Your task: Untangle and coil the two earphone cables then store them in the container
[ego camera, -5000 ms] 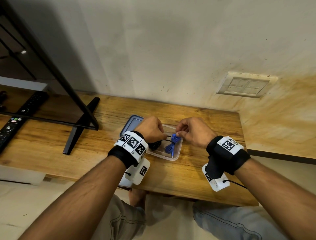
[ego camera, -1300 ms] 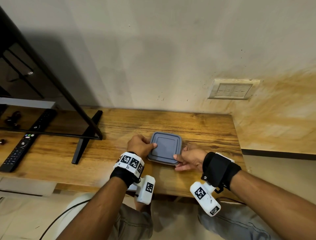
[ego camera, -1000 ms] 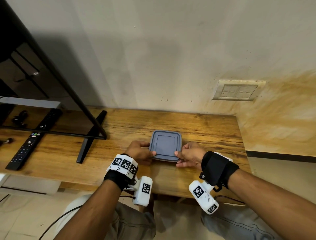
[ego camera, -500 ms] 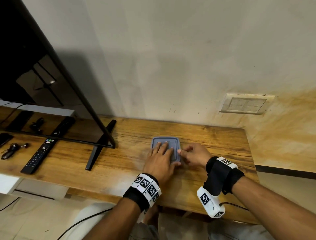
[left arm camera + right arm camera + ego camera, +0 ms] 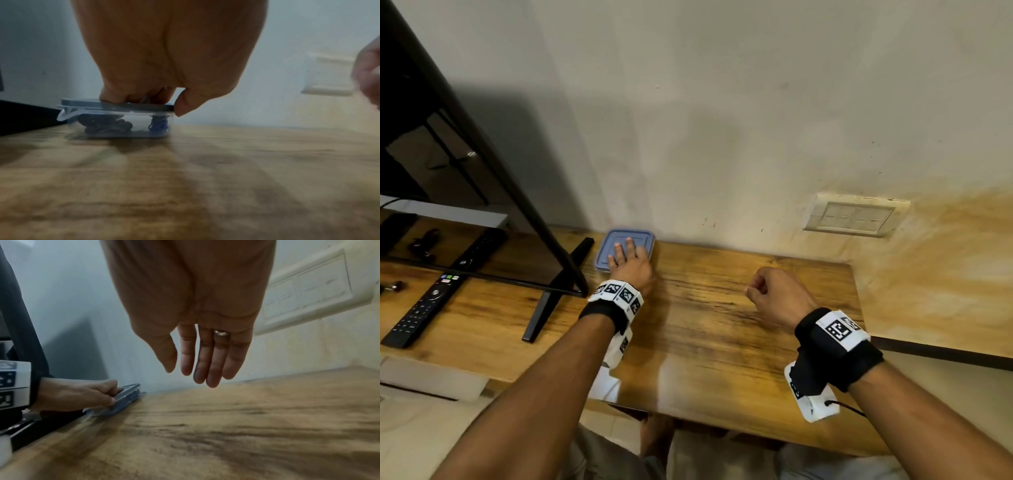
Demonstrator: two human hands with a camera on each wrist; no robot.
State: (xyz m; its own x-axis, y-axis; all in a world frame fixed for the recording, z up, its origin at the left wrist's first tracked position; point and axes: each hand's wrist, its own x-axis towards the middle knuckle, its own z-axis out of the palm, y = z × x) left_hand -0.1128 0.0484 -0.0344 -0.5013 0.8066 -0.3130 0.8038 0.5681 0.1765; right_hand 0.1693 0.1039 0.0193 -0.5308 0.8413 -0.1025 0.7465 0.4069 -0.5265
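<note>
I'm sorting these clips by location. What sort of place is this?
Most likely a home room, perhaps a living room: a television stands on a wooden table with a remote control beside it, and a switch plate sits in the plastered wall.

Wooden desk against a plain wall

The wooden desk (image 5: 722, 325) stands against an off-white wall (image 5: 722, 120) with yellowish stains at the right. A cream switch plate (image 5: 854, 216) is mounted low on the wall. Pale floor (image 5: 414, 428) shows below.

remote (image 5: 424, 308), monitor stand (image 5: 551, 301), perhaps wall switches (image 5: 854, 216)
</note>
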